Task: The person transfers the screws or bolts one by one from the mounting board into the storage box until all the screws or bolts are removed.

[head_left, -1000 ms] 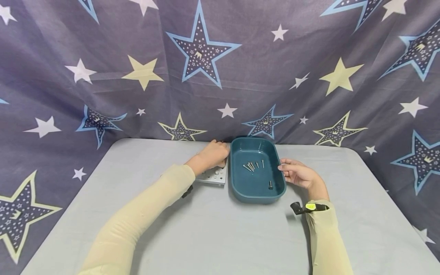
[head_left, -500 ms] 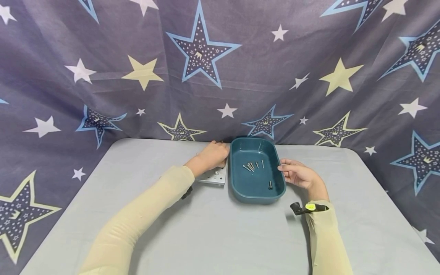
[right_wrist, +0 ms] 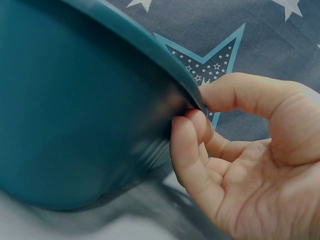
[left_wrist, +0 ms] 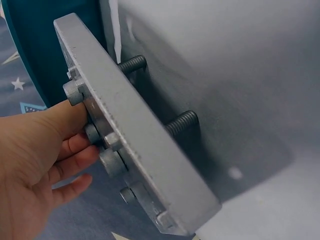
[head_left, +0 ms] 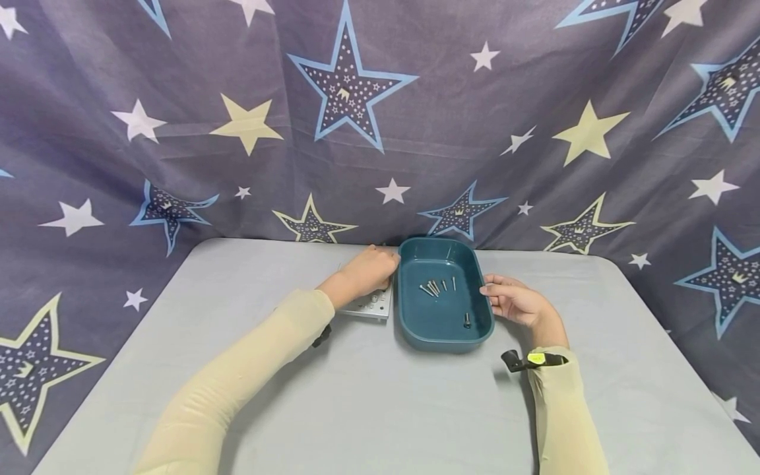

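My left hand [head_left: 367, 270] is over a silver metal plate [head_left: 369, 310] with bolts set through it. In the left wrist view, its thumb and fingers curl at a bolt [left_wrist: 92, 133] on the plate's face, with the fingertips partly hidden. Other bolt heads stand close by, and threaded ends [left_wrist: 183, 123] stick out from the underside. My right hand [head_left: 518, 302] pinches the right rim of a teal plastic tray [head_left: 439, 340], thumb on the rim and fingers beneath it. Several small screws [head_left: 434, 287] and one dark bolt [head_left: 467, 320] lie in the tray.
The tray stands right beside the plate. Both are at the back of a grey-covered table [head_left: 404, 409], close to a star-patterned curtain [head_left: 356, 178]. A black wrist mount [head_left: 528, 359] juts out from my right sleeve.
My left hand has shifted very slightly to the right over the plate. My right hand, the tray and the screws in it stay in place.
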`<action>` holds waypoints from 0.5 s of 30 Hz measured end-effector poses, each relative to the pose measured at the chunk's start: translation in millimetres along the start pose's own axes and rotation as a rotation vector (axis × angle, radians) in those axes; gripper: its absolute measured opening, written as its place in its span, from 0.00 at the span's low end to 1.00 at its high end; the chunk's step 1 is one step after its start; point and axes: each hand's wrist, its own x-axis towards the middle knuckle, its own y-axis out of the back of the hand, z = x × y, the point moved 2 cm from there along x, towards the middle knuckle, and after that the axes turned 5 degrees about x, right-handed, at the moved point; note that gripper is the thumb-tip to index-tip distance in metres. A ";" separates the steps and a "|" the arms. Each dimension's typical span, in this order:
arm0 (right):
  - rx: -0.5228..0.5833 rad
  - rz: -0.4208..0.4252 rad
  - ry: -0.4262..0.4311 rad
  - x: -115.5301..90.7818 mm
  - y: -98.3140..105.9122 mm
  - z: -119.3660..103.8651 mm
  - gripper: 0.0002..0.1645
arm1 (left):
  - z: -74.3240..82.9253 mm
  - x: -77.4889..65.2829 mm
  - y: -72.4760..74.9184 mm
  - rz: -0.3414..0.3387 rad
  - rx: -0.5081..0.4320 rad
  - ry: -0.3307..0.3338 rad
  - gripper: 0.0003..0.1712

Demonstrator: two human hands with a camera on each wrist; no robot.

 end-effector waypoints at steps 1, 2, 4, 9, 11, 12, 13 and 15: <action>0.001 0.002 0.000 0.0 0.0 0.1 0.14 | 0.4 -0.1 0.3 0.002 0.009 -0.006 0.16; 0.002 0.004 0.000 -0.1 -0.1 0.1 0.14 | 0.8 -0.2 0.7 0.007 0.020 -0.013 0.17; 0.004 0.013 -0.001 -0.2 -0.2 0.1 0.13 | 1.6 -0.5 1.4 0.014 0.044 -0.023 0.16; 0.008 0.031 -0.005 0.1 -0.2 0.2 0.13 | 2.0 -1.8 3.3 0.033 0.062 -0.022 0.14; 0.008 0.034 -0.006 0.3 -0.3 0.3 0.13 | 1.8 -1.9 3.4 0.037 0.060 -0.020 0.13; 0.008 0.035 -0.007 0.3 -0.3 0.3 0.13 | 1.7 -1.7 3.0 0.037 0.060 -0.020 0.13; 0.009 0.038 -0.008 0.3 -0.2 0.4 0.13 | 1.6 -1.5 2.6 0.036 0.062 -0.019 0.13; 0.010 0.040 -0.009 0.1 0.1 0.5 0.13 | 1.4 -0.8 1.7 0.034 0.069 -0.020 0.13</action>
